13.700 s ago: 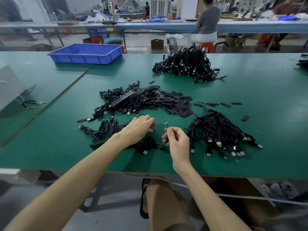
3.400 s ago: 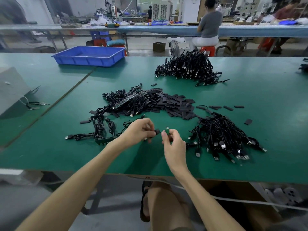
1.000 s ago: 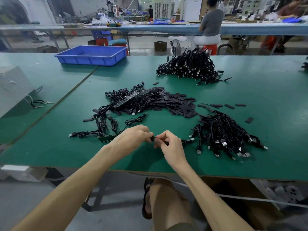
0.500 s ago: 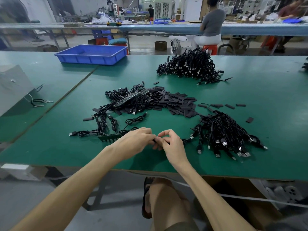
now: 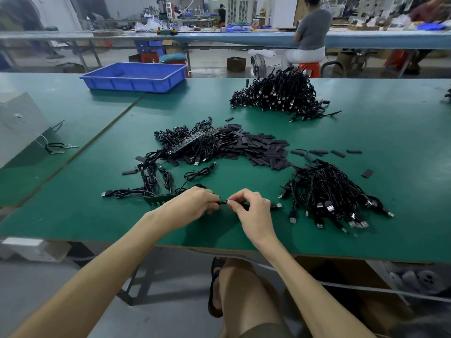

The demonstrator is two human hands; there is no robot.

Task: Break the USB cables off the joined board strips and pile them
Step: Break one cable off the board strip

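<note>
Below the table's near edge the person's bare knee [image 5: 244, 289] shows. Just above it, over the green table [image 5: 390, 132], the two hands meet fingertip to fingertip. The left hand [image 5: 192, 203] has its fingers curled and pinches one end of a black USB cable [image 5: 222, 202]. The right hand [image 5: 251, 211] pinches the same cable between thumb and forefinger, and a USB plug [image 5: 277, 205] sticks out past its far side onto the table. Whether the cable is still joined to the board cannot be told, since the left hand covers that spot. A green board strip [image 5: 158, 198] lies flat on the table and runs under the left hand, with several coiled cables [image 5: 151, 176] attached along its far edge. To the right of the hands, near but apart, lies a loose pile of separated cables [image 5: 334, 193], plugs pointing toward the near edge. Farther in, at mid table, sits a heap of tangled cables with another board strip [image 5: 188, 142] on top, touching a spread of flat black pieces [image 5: 256, 150]. Beyond that stands a taller cable pile [image 5: 278, 96]. A blue plastic tray [image 5: 134, 76] rests at the far left edge. Behind, at another bench, a person [image 5: 310, 28] sits on a red stool, back turned.
</note>
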